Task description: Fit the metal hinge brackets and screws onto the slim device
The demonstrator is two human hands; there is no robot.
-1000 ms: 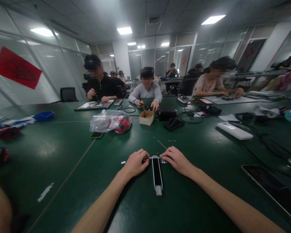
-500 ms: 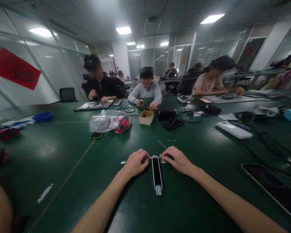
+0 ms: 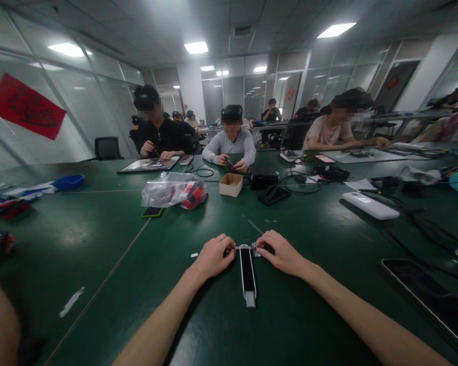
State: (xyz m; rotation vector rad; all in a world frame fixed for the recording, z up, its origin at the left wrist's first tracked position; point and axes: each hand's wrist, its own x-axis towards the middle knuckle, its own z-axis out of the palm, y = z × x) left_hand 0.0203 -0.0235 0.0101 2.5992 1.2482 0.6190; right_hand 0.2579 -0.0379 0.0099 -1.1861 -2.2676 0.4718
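On the green table in front of me lies a long, narrow device (image 3: 247, 269) with a black face, a pale rim and a grey block at its near end. A thin silvery crosspiece (image 3: 245, 247) spans its far end. My left hand (image 3: 216, 256) pinches the left end of that crosspiece with curled fingers. At the opposite end, my right hand (image 3: 280, 252) has thumb and fingers closed on the crosspiece, beside a small shiny piece (image 3: 257, 252). The fingers partly hide both ends. A white scrap (image 3: 194, 255) lies left of my left hand.
Beyond my hands are a plastic bag (image 3: 168, 191) with red and black contents, a small wooden box (image 3: 231, 185) and a black stand (image 3: 274, 194). A white case (image 3: 369, 205), cables and a large phone (image 3: 429, 300) lie to the right. Several people sit across the table.
The whole view shifts very slightly. Both hands keep the same grip, and the device stays in place between them.
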